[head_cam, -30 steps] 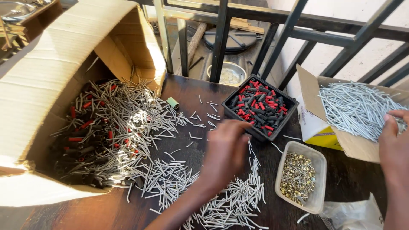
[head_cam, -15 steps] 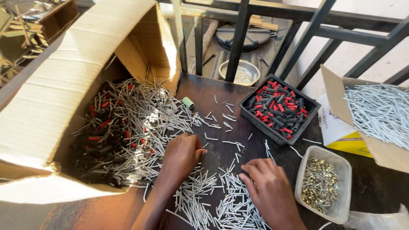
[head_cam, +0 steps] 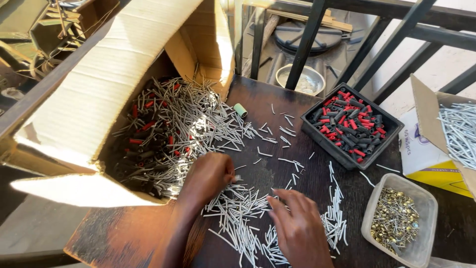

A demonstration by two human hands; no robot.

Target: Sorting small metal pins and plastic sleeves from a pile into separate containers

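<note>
Both hands rest on a heap of thin grey rods [head_cam: 248,218] spread over the dark wooden surface [head_cam: 277,99]. The left hand [head_cam: 208,176] curls at the heap's left edge, just beside the tipped cardboard box [head_cam: 99,99]; the right hand [head_cam: 297,223] lies flat, fingers spread. Far right sits a black tray [head_cam: 391,134] of red and black caps, near right a clear tub [head_cam: 426,203] of brass bits.

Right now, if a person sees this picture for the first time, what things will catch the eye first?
The big heap of thin grey metal pins spilling from the tipped brown cardboard box at the left onto the dark wooden table, where the left hand and right hand rest on them. Next, the black square tray of red and black tubes at the upper right.
</note>
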